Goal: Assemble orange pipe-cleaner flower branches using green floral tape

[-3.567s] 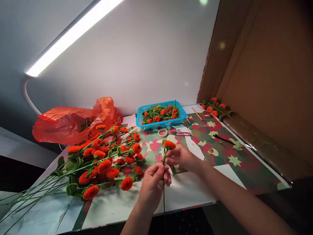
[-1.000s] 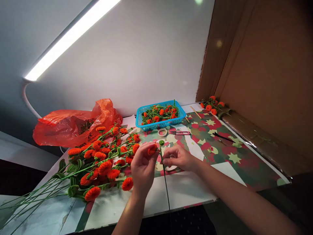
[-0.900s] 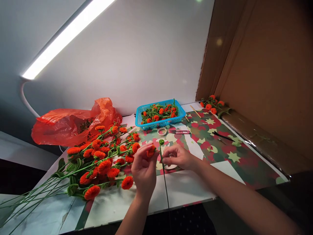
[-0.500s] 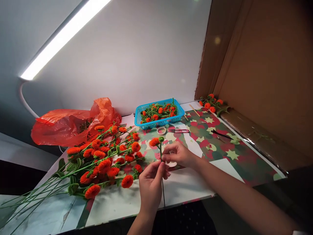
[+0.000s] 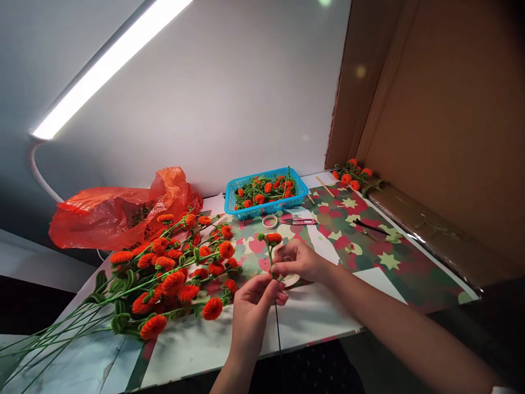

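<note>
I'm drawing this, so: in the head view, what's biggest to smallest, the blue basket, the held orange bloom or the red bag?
1. Red bag
2. Blue basket
3. Held orange bloom

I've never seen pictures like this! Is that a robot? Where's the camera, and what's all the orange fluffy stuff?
No robot here, just a person's two bare hands. The camera is worn on the person's head, so you see what's in front of them, looking down.

The left hand pinches a thin green stem, and the right hand pinches it just higher up. At its top are an orange flower and a little green bud.

The fluffy stuff is more flowers! A big pile lies on the left of the table, by a red bag. More fill a blue basket at the back. In front of it lie a pale ring and pink snips.
</note>
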`<action>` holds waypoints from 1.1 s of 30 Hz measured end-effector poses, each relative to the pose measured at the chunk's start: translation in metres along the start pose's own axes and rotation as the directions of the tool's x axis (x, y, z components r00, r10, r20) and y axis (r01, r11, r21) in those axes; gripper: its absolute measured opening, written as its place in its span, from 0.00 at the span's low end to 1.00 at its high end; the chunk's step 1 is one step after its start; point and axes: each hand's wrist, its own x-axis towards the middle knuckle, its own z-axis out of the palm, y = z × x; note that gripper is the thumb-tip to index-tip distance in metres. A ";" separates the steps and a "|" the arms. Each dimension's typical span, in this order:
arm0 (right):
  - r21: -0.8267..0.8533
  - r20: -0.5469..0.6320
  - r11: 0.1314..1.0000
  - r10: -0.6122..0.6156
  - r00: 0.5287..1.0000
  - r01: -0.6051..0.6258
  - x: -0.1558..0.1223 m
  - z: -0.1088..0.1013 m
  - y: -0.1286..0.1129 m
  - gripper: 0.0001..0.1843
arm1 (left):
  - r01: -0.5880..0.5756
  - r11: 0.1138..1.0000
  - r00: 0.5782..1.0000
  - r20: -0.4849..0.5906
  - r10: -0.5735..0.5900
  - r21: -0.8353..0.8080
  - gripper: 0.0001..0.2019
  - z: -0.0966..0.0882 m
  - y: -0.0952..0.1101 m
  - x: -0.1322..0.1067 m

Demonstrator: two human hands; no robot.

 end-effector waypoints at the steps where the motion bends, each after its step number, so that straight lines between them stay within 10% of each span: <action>1: -0.051 -0.025 0.999 -0.014 1.000 0.013 0.000 0.000 -0.001 0.14 | -0.080 0.990 0.996 -0.040 0.085 0.119 0.11 0.000 0.003 -0.001; 6: -0.032 0.006 0.999 -0.003 1.000 0.003 -0.001 0.003 -0.001 0.14 | -0.116 0.991 0.993 -0.023 0.118 0.061 0.11 -0.004 0.004 -0.002; 14: 0.095 0.097 0.995 0.024 0.995 -0.033 -0.001 0.006 0.004 0.15 | 0.396 0.766 0.918 0.223 -0.327 -0.507 0.15 -0.003 -0.014 0.003; 19: -0.006 -0.072 0.999 0.047 0.996 -0.047 0.001 0.003 0.001 0.15 | 0.062 0.998 0.998 -0.001 -0.062 -0.011 0.13 -0.002 -0.001 0.004; 22: -0.028 -0.123 0.997 0.063 0.990 -0.067 0.001 0.003 0.000 0.15 | -0.153 0.952 0.985 -0.034 0.168 0.267 0.09 -0.003 0.007 0.003; 33: 0.104 0.102 0.992 0.062 0.993 -0.072 -0.001 0.005 -0.005 0.20 | 0.159 0.953 0.978 0.171 -0.117 -0.256 0.14 -0.005 -0.002 0.008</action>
